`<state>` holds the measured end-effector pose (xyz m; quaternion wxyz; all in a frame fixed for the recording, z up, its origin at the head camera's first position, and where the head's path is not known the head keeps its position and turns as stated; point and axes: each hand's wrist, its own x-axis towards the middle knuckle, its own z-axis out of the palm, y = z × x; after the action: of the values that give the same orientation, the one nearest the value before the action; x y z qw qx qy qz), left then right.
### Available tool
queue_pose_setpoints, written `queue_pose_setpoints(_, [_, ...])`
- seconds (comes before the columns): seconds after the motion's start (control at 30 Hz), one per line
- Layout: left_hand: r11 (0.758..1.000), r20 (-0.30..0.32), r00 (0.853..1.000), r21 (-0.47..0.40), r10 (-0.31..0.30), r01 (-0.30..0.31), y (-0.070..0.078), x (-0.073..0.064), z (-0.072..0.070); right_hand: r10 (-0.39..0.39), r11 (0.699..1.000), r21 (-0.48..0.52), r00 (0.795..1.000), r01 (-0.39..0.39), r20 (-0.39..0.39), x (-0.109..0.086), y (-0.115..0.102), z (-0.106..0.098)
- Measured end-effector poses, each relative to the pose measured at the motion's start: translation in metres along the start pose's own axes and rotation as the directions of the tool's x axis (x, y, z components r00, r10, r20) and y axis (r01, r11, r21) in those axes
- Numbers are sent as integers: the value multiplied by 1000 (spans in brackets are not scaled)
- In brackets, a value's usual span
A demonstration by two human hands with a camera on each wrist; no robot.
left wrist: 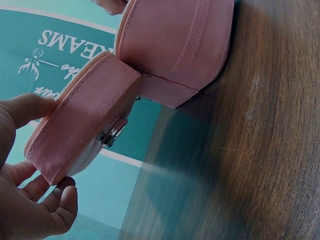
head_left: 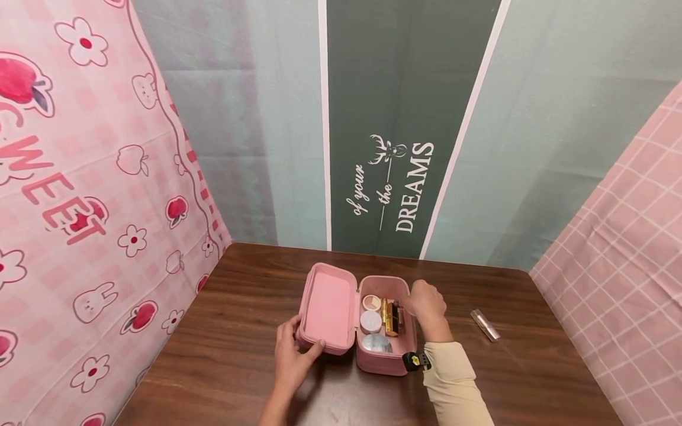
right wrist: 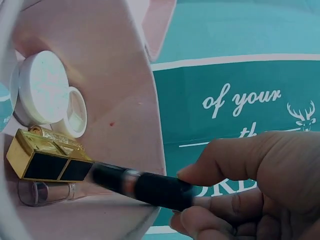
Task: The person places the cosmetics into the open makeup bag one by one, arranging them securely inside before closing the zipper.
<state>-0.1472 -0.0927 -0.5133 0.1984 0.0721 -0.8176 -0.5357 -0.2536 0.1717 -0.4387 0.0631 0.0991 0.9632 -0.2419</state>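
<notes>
A pink cosmetic case (head_left: 382, 362) stands on the table with its lid (head_left: 331, 303) folded out to the left. My left hand (head_left: 292, 358) grips that lid, thumb on one side and fingers on the other. Over the right part of the case, my right hand (right wrist: 235, 187) pinches a slim black tube (right wrist: 162, 190), probably a lipstick, by one end. Below it in the case lie a gold-and-black lipstick (right wrist: 47, 162), a clear tube (right wrist: 50, 192), a white round jar (right wrist: 45, 87) and a smaller round pot (right wrist: 76, 112). A silvery round item (head_left: 376, 342) sits nearest the front.
Right of the case, a clear slim tube (head_left: 485, 325) lies on the brown wooden table (head_left: 229, 331). Behind stands a green curtain (head_left: 373, 89) with lettering. Pink patterned cloths hang at the left (head_left: 106, 177) and right.
</notes>
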Motion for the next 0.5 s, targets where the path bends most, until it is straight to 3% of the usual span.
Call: queue_pose_setpoints(0.5, [1000, -3, 1000, 3, 1, -1, 0, 1, 1, -21, 999, -32, 997, 24, 76, 0, 4, -2])
